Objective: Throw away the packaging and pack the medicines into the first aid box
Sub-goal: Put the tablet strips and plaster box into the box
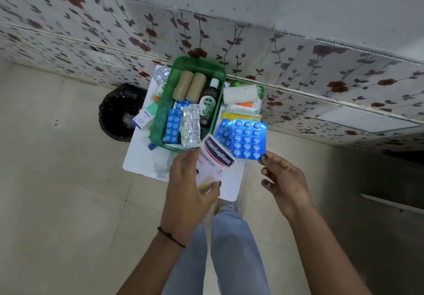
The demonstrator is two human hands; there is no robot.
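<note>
Blister sheet (249,139) pinched at its 5 o'clock corner in right grip (283,176), long axis toward 12, green box (160,120) at 10; left grip (190,183) clamped on plaster carton (218,154).

Green box (160,120), blue blister strips (249,139), rose-patterned wall tiles (321,69)

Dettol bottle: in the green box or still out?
In. The Dettol bottle lies inside the green box, beside two brown rolls.
</note>
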